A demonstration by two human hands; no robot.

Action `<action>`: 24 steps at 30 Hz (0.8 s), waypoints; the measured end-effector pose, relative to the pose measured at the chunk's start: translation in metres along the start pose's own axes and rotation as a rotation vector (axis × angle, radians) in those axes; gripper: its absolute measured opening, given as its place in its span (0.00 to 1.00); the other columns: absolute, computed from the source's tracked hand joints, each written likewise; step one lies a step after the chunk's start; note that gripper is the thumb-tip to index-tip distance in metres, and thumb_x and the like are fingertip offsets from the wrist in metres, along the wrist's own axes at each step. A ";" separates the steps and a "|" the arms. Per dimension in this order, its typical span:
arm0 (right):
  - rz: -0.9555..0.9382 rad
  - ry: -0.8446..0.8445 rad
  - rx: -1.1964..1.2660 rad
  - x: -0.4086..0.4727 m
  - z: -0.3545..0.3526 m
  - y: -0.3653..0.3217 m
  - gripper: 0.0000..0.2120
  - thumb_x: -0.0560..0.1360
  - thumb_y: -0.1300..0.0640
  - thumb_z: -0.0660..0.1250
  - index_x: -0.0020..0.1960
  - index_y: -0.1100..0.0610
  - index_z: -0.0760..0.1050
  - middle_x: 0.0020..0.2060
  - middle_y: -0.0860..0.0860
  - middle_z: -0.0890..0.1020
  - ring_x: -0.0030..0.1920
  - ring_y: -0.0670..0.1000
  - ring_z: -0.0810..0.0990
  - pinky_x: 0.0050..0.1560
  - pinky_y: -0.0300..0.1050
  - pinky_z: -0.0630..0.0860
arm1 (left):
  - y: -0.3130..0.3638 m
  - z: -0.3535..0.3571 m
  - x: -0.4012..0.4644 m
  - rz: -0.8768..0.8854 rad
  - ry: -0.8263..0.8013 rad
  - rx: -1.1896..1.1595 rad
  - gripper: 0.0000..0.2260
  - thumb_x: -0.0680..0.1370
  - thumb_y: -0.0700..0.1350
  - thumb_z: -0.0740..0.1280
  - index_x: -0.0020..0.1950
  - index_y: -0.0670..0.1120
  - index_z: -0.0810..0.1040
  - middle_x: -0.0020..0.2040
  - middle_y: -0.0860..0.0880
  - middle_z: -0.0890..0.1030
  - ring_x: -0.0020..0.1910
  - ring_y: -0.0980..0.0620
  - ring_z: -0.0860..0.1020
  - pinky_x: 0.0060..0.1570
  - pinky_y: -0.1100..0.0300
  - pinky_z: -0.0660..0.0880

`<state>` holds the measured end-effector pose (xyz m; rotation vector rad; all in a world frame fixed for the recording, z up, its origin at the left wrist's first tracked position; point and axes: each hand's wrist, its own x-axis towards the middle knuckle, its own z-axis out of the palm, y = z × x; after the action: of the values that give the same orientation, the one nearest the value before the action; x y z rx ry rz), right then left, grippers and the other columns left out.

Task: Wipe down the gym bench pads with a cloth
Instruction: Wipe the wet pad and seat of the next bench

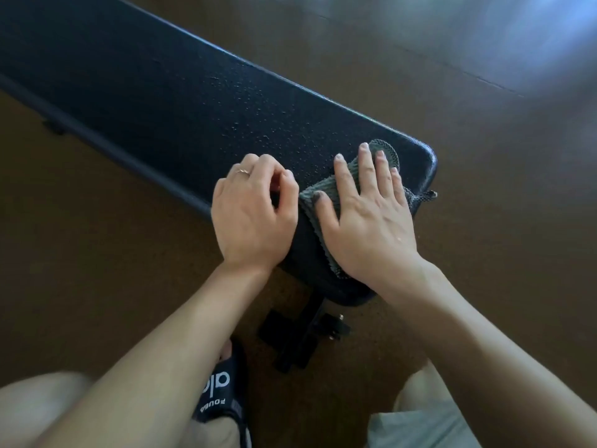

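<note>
Right hand (365, 218) flat on cloth (326, 192), near end of bench pad (181, 101).

A brown floor (97, 221) fills the view, matte and faintly speckled; thin dark seams (484, 79) cross it at the upper right; pale bluish light (549, 37) glares off it in the top right corner, blurred; the rest lies dimmer, darkest along the top edge.
</note>
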<state>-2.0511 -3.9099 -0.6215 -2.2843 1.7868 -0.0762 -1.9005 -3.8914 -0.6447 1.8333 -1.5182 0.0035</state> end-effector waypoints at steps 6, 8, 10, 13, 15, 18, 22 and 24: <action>-0.070 -0.001 -0.016 -0.011 0.000 0.003 0.35 0.82 0.35 0.44 0.84 0.50 0.44 0.82 0.56 0.41 0.82 0.55 0.37 0.81 0.54 0.37 | 0.000 -0.003 -0.002 -0.003 -0.025 -0.002 0.12 0.80 0.48 0.57 0.41 0.46 0.74 0.40 0.50 0.77 0.40 0.48 0.74 0.42 0.50 0.69; -0.099 -0.009 -0.013 -0.026 0.001 0.001 0.36 0.82 0.35 0.44 0.84 0.50 0.44 0.82 0.56 0.41 0.82 0.55 0.37 0.81 0.54 0.37 | -0.001 -0.002 -0.002 0.000 -0.028 0.016 0.12 0.80 0.48 0.57 0.40 0.46 0.73 0.40 0.51 0.77 0.39 0.50 0.72 0.42 0.53 0.67; -0.121 0.004 0.014 -0.041 0.005 -0.003 0.35 0.82 0.35 0.44 0.84 0.51 0.45 0.83 0.55 0.42 0.82 0.55 0.37 0.81 0.54 0.37 | -0.003 -0.001 -0.003 -0.011 -0.003 0.007 0.11 0.80 0.47 0.57 0.40 0.47 0.73 0.40 0.52 0.77 0.39 0.53 0.70 0.43 0.55 0.64; -0.168 0.049 0.028 -0.050 0.011 -0.002 0.34 0.82 0.36 0.45 0.83 0.51 0.49 0.83 0.55 0.46 0.82 0.55 0.41 0.81 0.54 0.40 | -0.002 0.002 -0.004 -0.023 0.029 -0.002 0.10 0.80 0.47 0.57 0.40 0.50 0.71 0.40 0.53 0.76 0.39 0.55 0.68 0.42 0.55 0.64; -0.207 0.081 0.025 -0.037 0.009 0.010 0.32 0.82 0.37 0.46 0.83 0.49 0.52 0.83 0.54 0.49 0.82 0.53 0.44 0.82 0.53 0.42 | -0.001 0.003 -0.004 -0.039 0.031 -0.002 0.10 0.79 0.47 0.57 0.39 0.50 0.70 0.39 0.54 0.74 0.39 0.55 0.68 0.41 0.55 0.64; -0.097 0.077 0.002 0.015 -0.003 0.045 0.31 0.83 0.37 0.47 0.83 0.47 0.51 0.83 0.51 0.48 0.82 0.52 0.44 0.81 0.51 0.40 | -0.001 0.002 -0.004 -0.054 0.036 -0.008 0.10 0.79 0.47 0.56 0.39 0.50 0.70 0.39 0.55 0.74 0.38 0.56 0.67 0.41 0.55 0.64; 0.128 0.040 0.095 0.083 -0.017 0.068 0.31 0.83 0.38 0.47 0.83 0.47 0.51 0.83 0.53 0.51 0.82 0.54 0.48 0.81 0.52 0.44 | -0.001 0.002 -0.004 -0.057 0.030 -0.001 0.11 0.79 0.48 0.56 0.39 0.50 0.71 0.39 0.54 0.75 0.38 0.54 0.69 0.41 0.55 0.65; 0.212 0.082 0.149 0.079 -0.012 0.062 0.31 0.83 0.39 0.48 0.83 0.50 0.51 0.83 0.54 0.52 0.82 0.56 0.48 0.80 0.53 0.45 | -0.002 0.002 -0.003 -0.053 0.020 0.015 0.11 0.79 0.48 0.55 0.40 0.49 0.73 0.39 0.53 0.76 0.39 0.51 0.71 0.41 0.53 0.67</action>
<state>-2.0921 -4.0016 -0.6318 -2.0055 1.9812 -0.2591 -1.9009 -3.8897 -0.6491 1.8798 -1.4592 0.0083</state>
